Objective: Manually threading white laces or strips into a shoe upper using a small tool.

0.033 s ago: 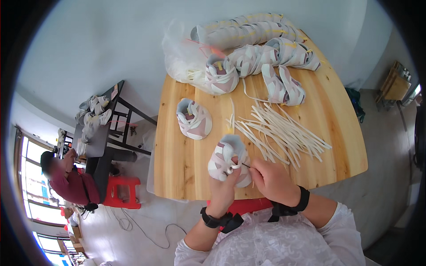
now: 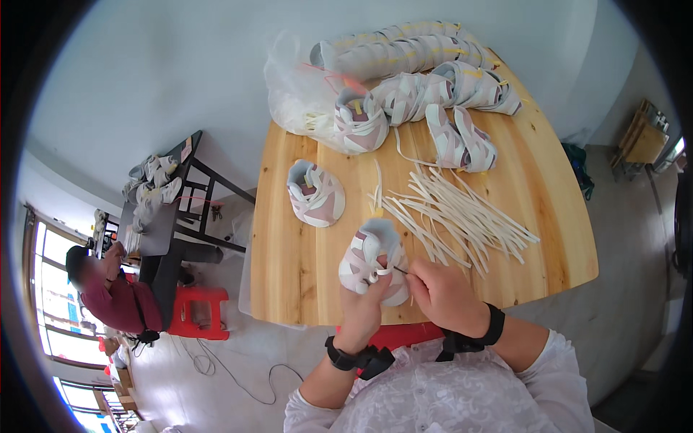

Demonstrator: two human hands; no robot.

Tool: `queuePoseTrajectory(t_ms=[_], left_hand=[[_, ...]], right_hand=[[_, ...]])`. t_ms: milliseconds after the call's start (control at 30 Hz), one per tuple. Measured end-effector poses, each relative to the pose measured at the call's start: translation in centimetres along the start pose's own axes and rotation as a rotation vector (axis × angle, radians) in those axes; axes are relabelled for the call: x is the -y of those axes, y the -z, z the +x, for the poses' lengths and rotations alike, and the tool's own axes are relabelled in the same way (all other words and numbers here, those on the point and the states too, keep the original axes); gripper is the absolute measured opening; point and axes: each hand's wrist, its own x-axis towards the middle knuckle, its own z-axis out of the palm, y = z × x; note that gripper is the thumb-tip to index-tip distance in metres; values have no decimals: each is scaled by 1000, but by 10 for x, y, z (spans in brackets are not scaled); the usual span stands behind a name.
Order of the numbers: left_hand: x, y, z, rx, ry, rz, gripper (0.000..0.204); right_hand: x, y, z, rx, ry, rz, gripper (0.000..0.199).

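A white and pale mauve shoe upper [image 2: 354,261] is held at the table's near edge, its grey lining facing away from me. My left hand [image 2: 361,307] is closed on its near left side, thumb by the lace holes. Between the pinched thumb and fingers of my right hand [image 2: 440,292] is a thin dark metal tool [image 2: 400,270], its tip at the lacing area; the tip's shape is too small to tell. White lace shows near the tongue. A second shoe upper [image 2: 317,195] stands beyond to the left. Loose white shoelaces [image 2: 469,224] lie in a heap to the right.
Along the back of the wooden table [image 2: 563,238] lie rows of nested shoe uppers [image 2: 411,58] and a clear plastic bag [image 2: 292,86]. At left, a co-worker [image 2: 119,299] sits by a dark table [image 2: 155,234], near a red stool [image 2: 198,312]. A cable [image 2: 271,382] crosses the floor.
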Motion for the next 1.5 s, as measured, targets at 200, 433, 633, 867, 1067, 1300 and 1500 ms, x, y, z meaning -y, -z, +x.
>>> queuePoseTrajectory(t_ms=[200,433,633,867,1067,1300,1500], left_hand=[[-8,3,2,74,219,-167,39],[6,-2,1,90,1,130,33],[9,-8,-4,101,-215,386,30],[24,-3,-8,78,-333,514,29],[28,-1,-6,96,-436,737,29],[14,-10,-1,-29,-248,378,25],[23,-15,-4,-123,-314,523,29]], right_hand=[[7,7,-1,42,-39,4,6],[11,3,-2,-42,-55,10,6],[4,-11,-8,-90,-134,166,3],[1,-19,-10,-83,-184,170,5],[0,-17,-7,-91,-42,-71,5],[7,-7,-2,-58,-62,-8,6],[1,-9,-9,-71,-41,-12,8]])
